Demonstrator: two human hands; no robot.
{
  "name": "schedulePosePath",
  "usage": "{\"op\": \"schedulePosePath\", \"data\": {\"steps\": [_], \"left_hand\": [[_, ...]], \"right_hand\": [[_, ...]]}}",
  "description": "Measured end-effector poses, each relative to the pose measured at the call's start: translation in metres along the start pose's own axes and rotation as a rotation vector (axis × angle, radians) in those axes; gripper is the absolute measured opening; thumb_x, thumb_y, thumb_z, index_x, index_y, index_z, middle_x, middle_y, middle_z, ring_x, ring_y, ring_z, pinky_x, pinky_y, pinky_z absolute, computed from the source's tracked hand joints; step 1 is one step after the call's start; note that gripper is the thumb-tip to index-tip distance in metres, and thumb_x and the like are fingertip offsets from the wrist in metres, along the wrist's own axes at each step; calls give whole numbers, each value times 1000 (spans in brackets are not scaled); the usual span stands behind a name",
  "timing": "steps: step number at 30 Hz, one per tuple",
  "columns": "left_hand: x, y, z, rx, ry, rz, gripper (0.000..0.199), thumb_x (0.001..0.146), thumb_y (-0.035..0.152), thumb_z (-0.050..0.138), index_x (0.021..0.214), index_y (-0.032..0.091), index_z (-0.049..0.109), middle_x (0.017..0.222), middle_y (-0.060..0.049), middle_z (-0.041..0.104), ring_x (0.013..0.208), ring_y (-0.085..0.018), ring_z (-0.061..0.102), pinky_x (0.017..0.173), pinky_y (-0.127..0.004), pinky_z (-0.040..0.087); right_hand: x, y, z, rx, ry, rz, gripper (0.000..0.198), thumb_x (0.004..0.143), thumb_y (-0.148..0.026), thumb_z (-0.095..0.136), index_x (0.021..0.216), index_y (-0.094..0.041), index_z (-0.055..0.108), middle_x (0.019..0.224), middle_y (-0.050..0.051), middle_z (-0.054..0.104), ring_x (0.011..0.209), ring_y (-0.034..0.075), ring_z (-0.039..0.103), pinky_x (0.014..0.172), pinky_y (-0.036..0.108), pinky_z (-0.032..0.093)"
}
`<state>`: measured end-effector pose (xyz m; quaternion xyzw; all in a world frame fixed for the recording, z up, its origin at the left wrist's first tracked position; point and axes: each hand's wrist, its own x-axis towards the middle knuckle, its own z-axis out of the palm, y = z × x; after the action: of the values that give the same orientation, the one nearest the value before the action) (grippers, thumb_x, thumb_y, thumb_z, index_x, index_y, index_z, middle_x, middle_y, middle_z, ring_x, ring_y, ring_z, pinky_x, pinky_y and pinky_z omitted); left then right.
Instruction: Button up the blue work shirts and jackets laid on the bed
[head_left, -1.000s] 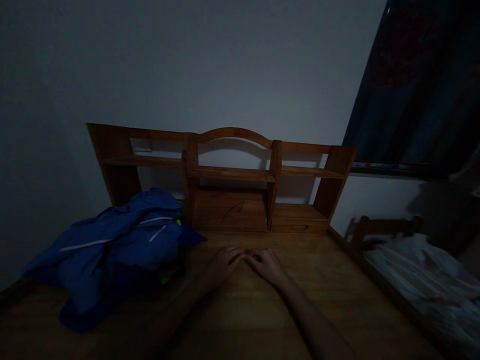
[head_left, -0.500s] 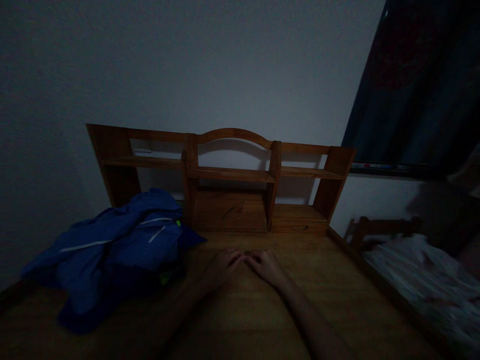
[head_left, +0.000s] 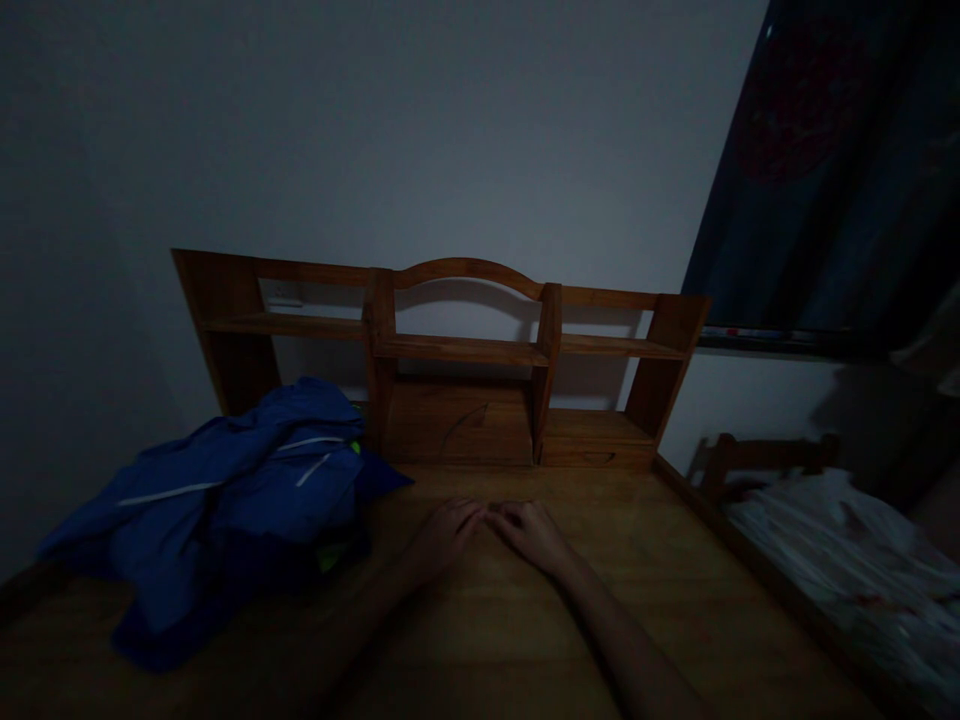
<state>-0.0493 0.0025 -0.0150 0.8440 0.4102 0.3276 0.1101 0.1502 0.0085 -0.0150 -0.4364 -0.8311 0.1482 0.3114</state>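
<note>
My left hand (head_left: 448, 530) and my right hand (head_left: 527, 528) are low over the wooden desk (head_left: 510, 640), their fingertips meeting in the middle. Both hands are closed, with fingers bent and thumbs brought in towards them. Anything pinched between the fingertips is too small and dark to make out. To the left of my left hand lies a crumpled blue jacket (head_left: 262, 490) with pale stripes and a few bright green spots.
Along the desk's back stands a wooden shelf unit (head_left: 461, 349) with a drawer (head_left: 598, 454) at its right. Beyond the desk's right edge, white plastic bags (head_left: 847, 540) rest by a wooden chair (head_left: 772, 454). A dark curtain (head_left: 817, 200) hangs upper right. The room is dim.
Hardly anything differs. The hands keep nearly the same place and pose, fingertips still together, and the jacket lies as before.
</note>
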Motion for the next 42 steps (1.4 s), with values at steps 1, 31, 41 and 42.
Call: {"op": "schedulePosePath", "data": {"steps": [1,31,41,42], "left_hand": [[0,0,0,2,3,3,32,93,32,34,106,21,60,110,-5,64,102,-16,58,95,-31,44],[1,1,2,-55,-22,-15,31,93,34,34,101,22,61,104,-3,65,98,-15,59,92,-29,44],[-1,2,-1,-9,-37,-25,31,93,36,35,106,23,59,107,-2,65,100,-15,59,91,-29,44],[-1,1,-1,-10,-36,-21,31,93,36,34,105,23,60,106,-2,65,99,-15,59,91,-29,44]], "right_hand": [[0,-1,0,2,1,1,43,92,-48,39,76,-18,65,70,3,66,64,14,59,60,20,37],[0,-3,-2,4,-2,-15,42,93,-48,39,78,-18,65,72,2,67,64,14,60,62,21,36],[-1,-4,-3,22,-20,10,41,93,-46,40,79,-18,66,74,3,68,66,14,61,62,21,37],[-1,-5,-4,20,-18,11,41,93,-46,40,80,-18,66,74,3,68,66,14,61,61,21,37]]}}
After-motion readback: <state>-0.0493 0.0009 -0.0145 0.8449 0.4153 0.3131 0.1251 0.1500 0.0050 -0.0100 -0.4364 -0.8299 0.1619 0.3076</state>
